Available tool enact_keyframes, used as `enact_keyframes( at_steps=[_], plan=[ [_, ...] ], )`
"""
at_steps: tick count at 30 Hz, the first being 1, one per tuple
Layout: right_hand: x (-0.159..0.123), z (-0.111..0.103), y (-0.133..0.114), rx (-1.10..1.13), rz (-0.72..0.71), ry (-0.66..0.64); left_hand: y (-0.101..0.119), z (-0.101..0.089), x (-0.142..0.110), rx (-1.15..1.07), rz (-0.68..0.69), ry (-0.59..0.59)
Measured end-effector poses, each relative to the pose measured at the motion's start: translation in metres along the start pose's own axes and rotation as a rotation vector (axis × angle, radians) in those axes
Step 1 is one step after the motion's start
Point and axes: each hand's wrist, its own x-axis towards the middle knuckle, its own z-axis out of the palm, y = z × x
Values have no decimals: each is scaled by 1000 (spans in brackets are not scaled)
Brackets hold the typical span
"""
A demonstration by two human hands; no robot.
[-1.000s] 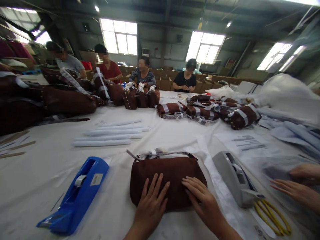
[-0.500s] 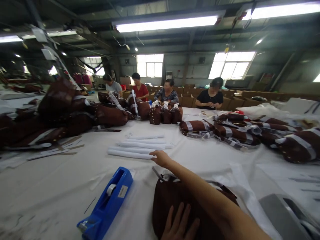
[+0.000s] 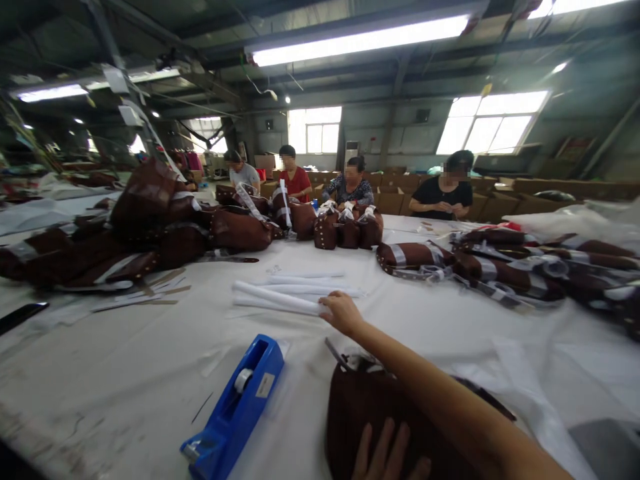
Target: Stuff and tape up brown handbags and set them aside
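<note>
My right hand (image 3: 343, 312) reaches across to the middle of the table, its fingers closed on the near end of a white rolled tube (image 3: 280, 299). That tube lies slanted, its far end resting over several similar white rolls (image 3: 305, 280). My left hand (image 3: 387, 453) lies flat with fingers spread on a dark brown leather bag (image 3: 350, 407) at the bottom of the view. My right forearm hides part of the bag, and a strap with a metal-like end shows at its top edge. Left of the bag stands a blue tape dispenser (image 3: 235, 407).
Stuffed brown bags are piled at left (image 3: 145, 227), with three upright bags (image 3: 349, 230) at the back. More taped bags (image 3: 505, 270) lie at right. Thin strips (image 3: 155, 293) and a dark phone-like object (image 3: 23, 317) are at left. Several co-workers sit across the table.
My right hand has closed on the white tube and lifted or swung it slightly across the other rolls. My left hand stays on the bag. The view has turned left.
</note>
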Motion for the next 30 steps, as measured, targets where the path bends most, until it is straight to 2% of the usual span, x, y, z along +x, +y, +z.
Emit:
enact_keyframes(
  at_steps=[2,4,6,8,10,12,14,16,18,21,26,30],
  plan=[
    [-40,-32,16,31,21,86,-10,-27,15,-79,110,-119],
    [-98,-63,31,84,69,191,-19,-52,29,-136,120,-337],
    [-168,-92,42,170,115,330,-25,-70,38,-209,153,-528],
    [-245,-118,48,186,185,388,-28,-77,41,-313,215,-642],
    [-322,-139,48,135,244,362,-29,-76,41,-360,235,-729],
    [-391,-154,43,78,264,310,-29,-72,40,-341,235,-766],
    [-448,-159,37,37,276,239,-28,-70,42,-309,263,-780],
    [-488,-153,28,3,284,160,-28,-71,47,-290,296,-807],
    [-511,-136,19,-41,287,123,-29,-75,56,-280,302,-860],
    [-514,-96,4,-127,297,165,-30,-80,72,-282,307,-955],
    [-483,-28,-9,-205,408,341,-34,-83,99,-292,336,-1156],
    [-459,5,-8,-185,473,501,-36,-85,107,-271,366,-1213]
  ],
)
